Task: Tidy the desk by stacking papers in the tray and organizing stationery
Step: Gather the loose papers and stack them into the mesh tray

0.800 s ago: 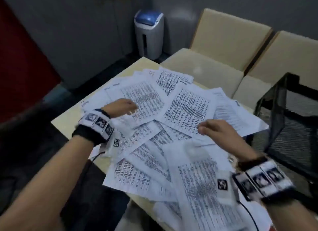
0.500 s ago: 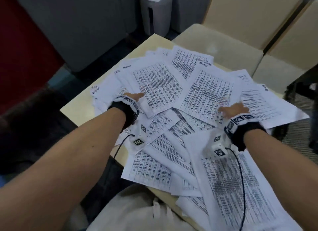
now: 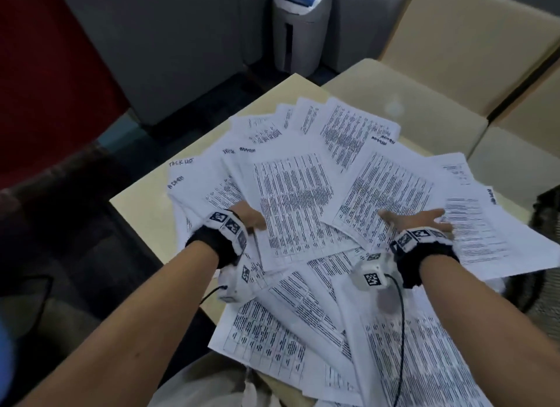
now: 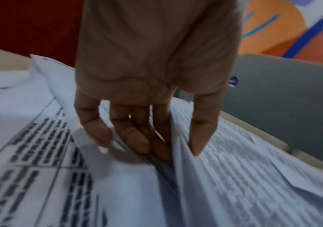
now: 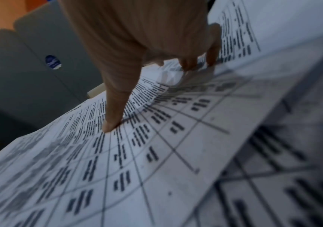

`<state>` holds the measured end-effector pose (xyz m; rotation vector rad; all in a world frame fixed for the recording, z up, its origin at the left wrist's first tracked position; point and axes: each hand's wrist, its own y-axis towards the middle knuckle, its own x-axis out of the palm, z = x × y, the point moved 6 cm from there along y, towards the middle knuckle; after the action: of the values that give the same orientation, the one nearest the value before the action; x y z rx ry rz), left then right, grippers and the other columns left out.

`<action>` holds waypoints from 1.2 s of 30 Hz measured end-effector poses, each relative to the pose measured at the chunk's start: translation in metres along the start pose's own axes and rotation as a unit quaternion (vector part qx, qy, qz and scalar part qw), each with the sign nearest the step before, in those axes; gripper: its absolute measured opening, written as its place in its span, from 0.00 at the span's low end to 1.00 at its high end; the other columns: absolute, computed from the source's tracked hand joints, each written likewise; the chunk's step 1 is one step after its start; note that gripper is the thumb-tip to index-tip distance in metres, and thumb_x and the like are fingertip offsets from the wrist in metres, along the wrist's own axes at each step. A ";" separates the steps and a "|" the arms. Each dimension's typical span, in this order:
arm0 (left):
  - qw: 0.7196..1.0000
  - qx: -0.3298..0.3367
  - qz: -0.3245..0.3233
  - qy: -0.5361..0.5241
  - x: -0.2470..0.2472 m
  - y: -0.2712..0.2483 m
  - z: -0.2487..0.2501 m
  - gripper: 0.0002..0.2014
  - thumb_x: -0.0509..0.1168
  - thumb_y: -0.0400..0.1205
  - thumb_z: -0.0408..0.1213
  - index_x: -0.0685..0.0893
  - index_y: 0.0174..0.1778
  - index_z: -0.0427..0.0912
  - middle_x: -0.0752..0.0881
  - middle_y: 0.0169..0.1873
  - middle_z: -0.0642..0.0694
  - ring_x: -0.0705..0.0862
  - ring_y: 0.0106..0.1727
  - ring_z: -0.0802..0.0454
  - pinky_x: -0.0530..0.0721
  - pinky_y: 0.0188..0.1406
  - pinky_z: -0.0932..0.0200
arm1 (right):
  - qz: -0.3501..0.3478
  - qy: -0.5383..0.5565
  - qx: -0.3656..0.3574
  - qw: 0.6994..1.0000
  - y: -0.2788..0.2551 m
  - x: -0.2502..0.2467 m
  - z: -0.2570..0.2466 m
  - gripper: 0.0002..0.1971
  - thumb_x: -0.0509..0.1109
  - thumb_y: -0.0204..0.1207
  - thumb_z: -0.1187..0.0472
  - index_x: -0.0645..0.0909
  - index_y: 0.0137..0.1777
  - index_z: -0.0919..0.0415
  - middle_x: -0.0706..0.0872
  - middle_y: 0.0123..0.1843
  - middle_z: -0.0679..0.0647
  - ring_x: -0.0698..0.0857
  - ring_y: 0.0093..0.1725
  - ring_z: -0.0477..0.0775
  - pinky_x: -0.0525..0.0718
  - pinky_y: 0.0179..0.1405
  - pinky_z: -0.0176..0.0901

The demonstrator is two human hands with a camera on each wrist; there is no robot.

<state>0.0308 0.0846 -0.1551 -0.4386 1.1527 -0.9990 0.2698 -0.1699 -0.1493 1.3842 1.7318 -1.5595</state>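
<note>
Both our hands are down on a spread of printed papers (image 3: 291,200) covering the desk (image 3: 142,206).

At the left of the head view our left hand (image 3: 248,220) sits at the edge of the central sheet; the left wrist view shows its fingers (image 4: 137,138) slid under a lifted fold of paper with the thumb on the other side, pinching that sheet. In the middle of the frame the papers fan out, overlapping, from the upper centre down to the lower right corner, some hanging past the near desk edge. To the right, our right hand (image 3: 421,222) lies flat, fingers spread and straight, pressing on the sheets. A grey bin (image 3: 298,28) stands at upper centre, beige chairs (image 3: 454,58) at upper right.
</note>
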 end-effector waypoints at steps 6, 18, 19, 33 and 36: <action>0.961 0.087 0.203 -0.168 -0.045 -0.007 0.019 0.05 0.57 0.78 0.29 0.72 0.38 0.42 0.76 0.39 0.38 0.75 0.40 0.45 0.71 0.30 0.60 | -0.003 -0.029 -0.010 1.000 0.003 0.007 -0.002 0.65 0.79 0.55 0.35 0.46 0.81 0.69 0.52 0.82 0.71 0.52 0.82 0.71 0.56 0.77 0.69; 0.898 0.266 0.234 -0.261 -0.090 -0.035 0.168 0.07 0.56 0.81 0.31 0.80 0.48 0.36 0.83 0.39 0.42 0.81 0.47 0.44 0.80 0.48 0.52 | -0.070 0.111 -0.201 0.971 0.014 -0.004 0.009 0.12 0.63 0.76 0.69 0.75 0.59 0.66 0.73 0.46 0.53 0.74 0.54 0.57 0.76 0.54 0.52; 0.932 0.238 0.215 -0.168 -0.067 -0.026 0.165 0.08 0.56 0.84 0.35 0.78 0.49 0.36 0.83 0.41 0.40 0.80 0.49 0.43 0.78 0.49 0.52 | -0.078 0.137 -0.201 0.967 0.013 -0.004 0.008 0.09 0.62 0.76 0.70 0.75 0.55 0.66 0.75 0.47 0.55 0.75 0.53 0.58 0.76 0.53 0.53; 0.975 0.054 0.204 -0.075 0.016 0.001 0.034 0.37 0.58 0.79 0.60 0.53 0.82 0.49 0.48 0.83 0.41 0.46 0.84 0.39 0.46 0.79 0.34 | 0.101 0.132 -0.280 0.945 -0.022 -0.035 -0.032 0.13 0.59 0.79 0.70 0.76 0.60 0.75 0.81 0.52 0.73 0.80 0.48 0.62 0.78 0.38 0.44; 0.890 -0.159 0.345 -0.251 -0.012 -0.018 -0.042 0.49 0.67 0.75 0.56 0.46 0.82 0.38 0.45 0.82 0.37 0.44 0.84 0.39 0.44 0.81 0.38 | 0.209 0.278 -0.308 0.885 -0.043 -0.088 -0.057 0.18 0.56 0.80 0.65 0.74 0.67 0.72 0.82 0.60 0.65 0.81 0.58 0.61 0.79 0.56 0.45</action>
<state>-0.0161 0.0933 -0.1511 -0.4612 0.8845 -0.0545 0.2855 -0.1457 -0.0401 1.7709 1.8188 -0.3253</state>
